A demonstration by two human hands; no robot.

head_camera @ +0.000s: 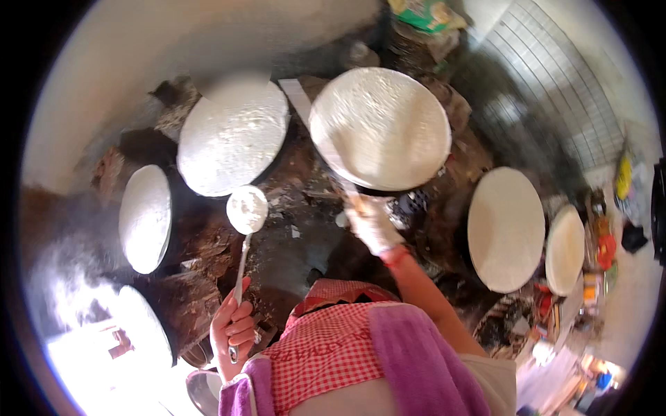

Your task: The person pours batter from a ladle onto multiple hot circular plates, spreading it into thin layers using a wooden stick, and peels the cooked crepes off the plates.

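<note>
My left hand (pixel 237 325) grips the handle of a metal ladle (pixel 247 210), whose bowl is coated with white batter and lies just below the near edge of the upper-left round pan of batter (pixel 234 140). Gloved in white, my right hand (pixel 372 226) is closed around a long flat spatula (pixel 296 99), slightly blurred. Its blade runs up along the left edge of the upper-right round pan (pixel 382 130), which is covered by a wrinkled pale sheet of batter.
More round pans with pale sheets stand at the left (pixel 145 218), lower left (pixel 145 322), right (pixel 506 229) and far right (pixel 564 249). Steam rises at the left. A metal bowl (pixel 203 390) is at the lower left; jars and bottles (pixel 603 249) line the far right.
</note>
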